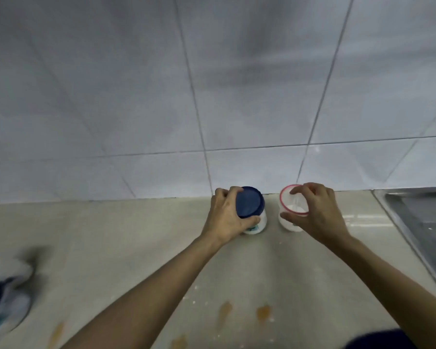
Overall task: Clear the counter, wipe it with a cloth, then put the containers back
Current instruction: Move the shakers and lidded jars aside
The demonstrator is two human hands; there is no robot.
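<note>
Two containers stand at the back of the beige counter (111,235), close to the tiled wall. The left one is a white jar with a dark blue lid (249,201); my left hand (224,217) wraps around its top from the left. The right one is a clear tub with a red-rimmed lid (291,210) and white contents; my right hand (317,212) grips it from the right, fingers over the rim. Both containers rest upright on the counter, a small gap between them.
Orange-brown stains (263,312) and white crumbs mark the counter near its front. A steel sink (418,215) lies at the right. A blurred white and dark blue object (5,293) sits at the left edge. White wall tiles (212,96) rise behind.
</note>
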